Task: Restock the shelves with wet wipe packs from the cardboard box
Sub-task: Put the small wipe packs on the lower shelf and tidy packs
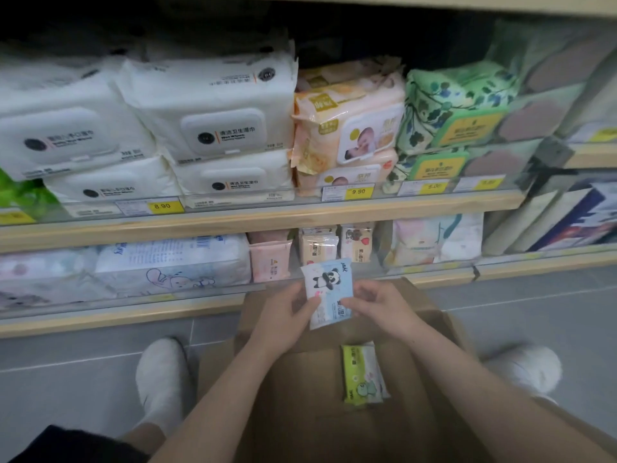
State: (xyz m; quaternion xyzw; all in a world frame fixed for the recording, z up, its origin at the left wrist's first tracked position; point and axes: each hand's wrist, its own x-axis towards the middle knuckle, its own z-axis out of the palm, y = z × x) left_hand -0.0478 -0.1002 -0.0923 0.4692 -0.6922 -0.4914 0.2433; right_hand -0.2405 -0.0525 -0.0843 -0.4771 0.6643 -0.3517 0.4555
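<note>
A: What are the 2 hands doing right now?

B: The left hand (289, 317) and the right hand (377, 304) are both pinching 1 small panda pack (329, 290) by its side edges, each grip closing on it, none spare. They are holding it upright above the cardboard box (430, 332), probably to face the print forward before shelving.

A: Where is it heading?

B: I judge toward 12 o'clock, where the lower shelf (133, 317) is carrying small upright packs (317, 247) of similar size directly beyond it.

A: Anything left in the box?

B: At 6 o'clock of the held pack, a green pack (362, 379) is lying flat on the box floor, waiting. The upper shelf (267, 215) is holding the big lidded packs, so it likely does not belong there.
</note>
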